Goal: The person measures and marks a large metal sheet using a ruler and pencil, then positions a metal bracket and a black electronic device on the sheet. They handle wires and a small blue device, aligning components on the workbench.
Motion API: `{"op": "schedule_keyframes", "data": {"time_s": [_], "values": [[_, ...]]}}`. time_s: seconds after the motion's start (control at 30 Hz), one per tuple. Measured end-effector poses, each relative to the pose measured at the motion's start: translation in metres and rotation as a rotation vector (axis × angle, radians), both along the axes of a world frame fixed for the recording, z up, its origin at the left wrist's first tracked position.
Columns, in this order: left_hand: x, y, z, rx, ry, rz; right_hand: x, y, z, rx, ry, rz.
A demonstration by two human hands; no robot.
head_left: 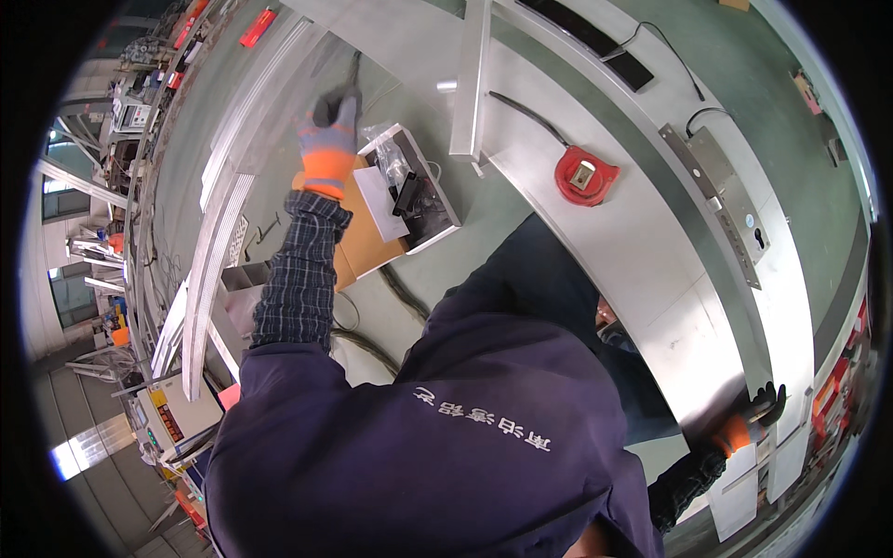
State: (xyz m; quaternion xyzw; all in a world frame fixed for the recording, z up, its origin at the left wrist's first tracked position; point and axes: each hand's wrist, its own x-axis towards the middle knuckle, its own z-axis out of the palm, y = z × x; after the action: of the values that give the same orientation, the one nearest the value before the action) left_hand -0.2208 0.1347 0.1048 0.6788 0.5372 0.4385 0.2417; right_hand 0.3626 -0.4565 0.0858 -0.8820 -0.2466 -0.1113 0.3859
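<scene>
My left hand (330,139), in a grey and orange work glove, reaches forward past an open box (437,232). Its fingers are curled, and a thin dark piece (355,70) juts beyond them; blur hides what it is. My right hand (752,418), in a black and orange glove, is low at the right, against the end of a long pale metal panel (665,312). Its fingers are stretched and apart. A red tape measure (586,177) lies on that panel. Farther right, a metal lock plate with a keyhole (735,209) sits on another pale strip.
A rectangular metal bar (472,84) crosses the panel's far end. Long aluminium profiles (219,251) stand on the left. The box holds plastic bags and black parts, beside cardboard (367,232). Hoses (367,344) run along the floor. A dark strip with a cable (595,42) lies at upper right.
</scene>
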Motion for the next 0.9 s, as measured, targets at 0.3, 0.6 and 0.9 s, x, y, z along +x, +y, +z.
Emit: {"op": "schedule_keyframes", "data": {"time_s": [0.3, 0.6, 0.9], "values": [[-0.103, -0.035, -0.312, -0.658, 0.329, 0.291, 0.02, -0.013, -0.009, -0.028, 0.091, 0.019], [-0.131, -0.029, -0.467, -0.86, 0.457, 0.419, 0.025, -0.007, -0.001, -0.305, 0.068, -0.049], [-0.092, -0.02, -0.507, -1.052, 1.266, -0.374, 0.008, -0.012, 0.009, -0.447, 0.038, -0.117]]}}
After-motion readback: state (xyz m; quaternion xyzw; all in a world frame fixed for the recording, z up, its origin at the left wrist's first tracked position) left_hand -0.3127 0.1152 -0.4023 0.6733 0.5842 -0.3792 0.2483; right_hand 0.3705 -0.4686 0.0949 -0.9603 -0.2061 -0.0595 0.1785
